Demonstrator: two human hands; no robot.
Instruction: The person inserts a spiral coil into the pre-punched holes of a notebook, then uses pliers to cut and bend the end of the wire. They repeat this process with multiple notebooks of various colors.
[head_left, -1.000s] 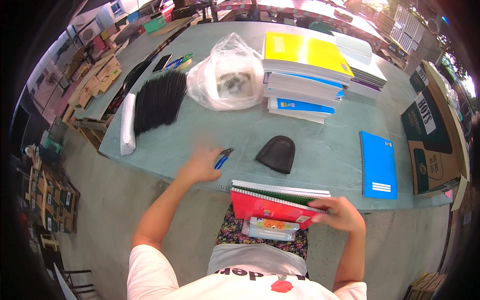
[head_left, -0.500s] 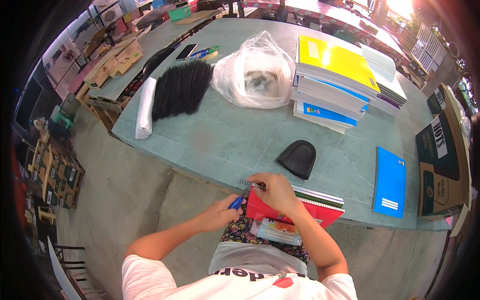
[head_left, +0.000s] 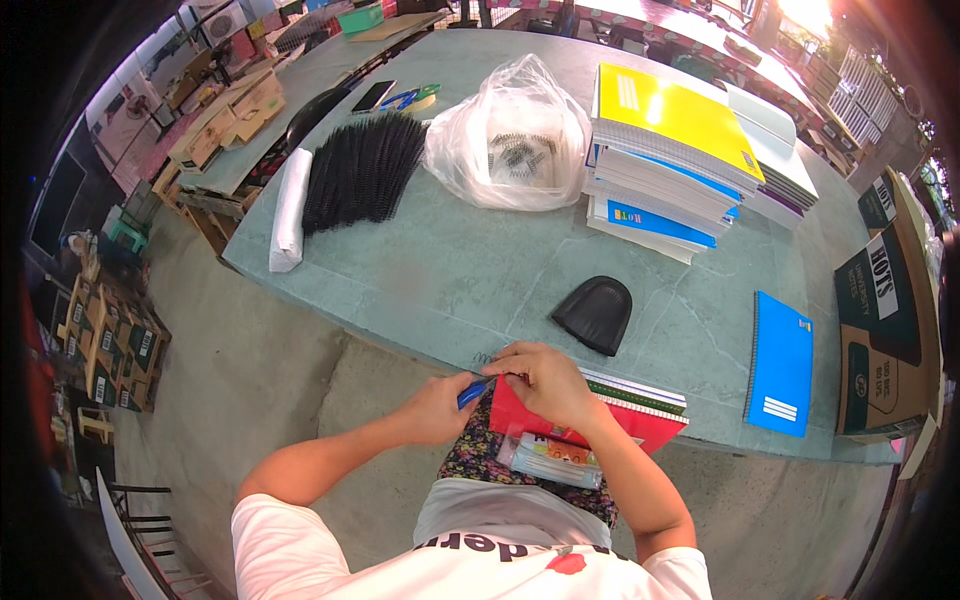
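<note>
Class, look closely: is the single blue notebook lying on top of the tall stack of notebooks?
No, the flat blue spiral notebook lies alone on the grey-green table, apart from the tall stack of notebooks with a yellow cover on top.

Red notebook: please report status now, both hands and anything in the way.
Left hand grips blue tool. Right hand on red notebook spiral edge. Black pad beyond, apart.

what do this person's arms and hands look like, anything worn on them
Both forearms are bare. The left hand and right hand wear no gloves, and no rings, watch or bracelet can be made out. The only sleeves are the short sleeves of a white t-shirt, ending above the elbows.
</note>
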